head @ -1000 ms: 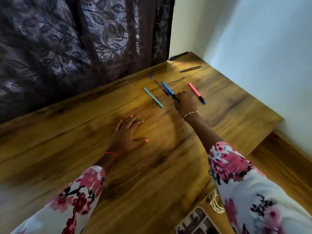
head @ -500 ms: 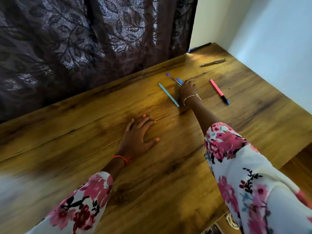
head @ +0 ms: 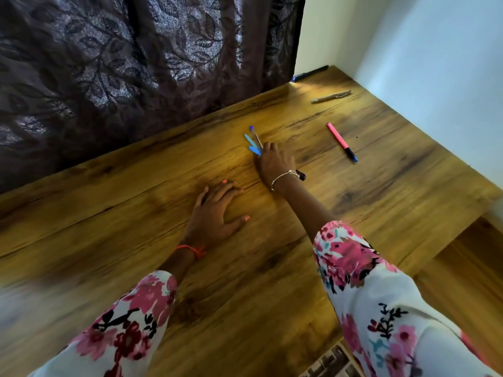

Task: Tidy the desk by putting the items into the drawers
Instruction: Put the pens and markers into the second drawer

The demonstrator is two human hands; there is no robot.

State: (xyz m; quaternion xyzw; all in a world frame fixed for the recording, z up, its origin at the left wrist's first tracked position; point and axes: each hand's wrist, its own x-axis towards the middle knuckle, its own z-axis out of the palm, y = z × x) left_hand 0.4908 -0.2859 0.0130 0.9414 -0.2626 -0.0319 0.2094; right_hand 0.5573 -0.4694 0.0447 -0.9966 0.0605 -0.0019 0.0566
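Teal pen (head: 249, 139) | now gathered in right hand (head: 276, 163) | left hand (head: 215, 213) unmoved

Your one camera sits on your head. It looks forward and down, close over the desk (head: 381, 186).

Your right hand (head: 275, 161) has slid left and now grips the blue marker with the dark cap (head: 300, 175), its dark end poking out by your wrist. The slim light-blue pen (head: 250, 140) and the thin blue-capped pen (head: 255, 135), apart a second ago, now meet in a V at your fingertips.
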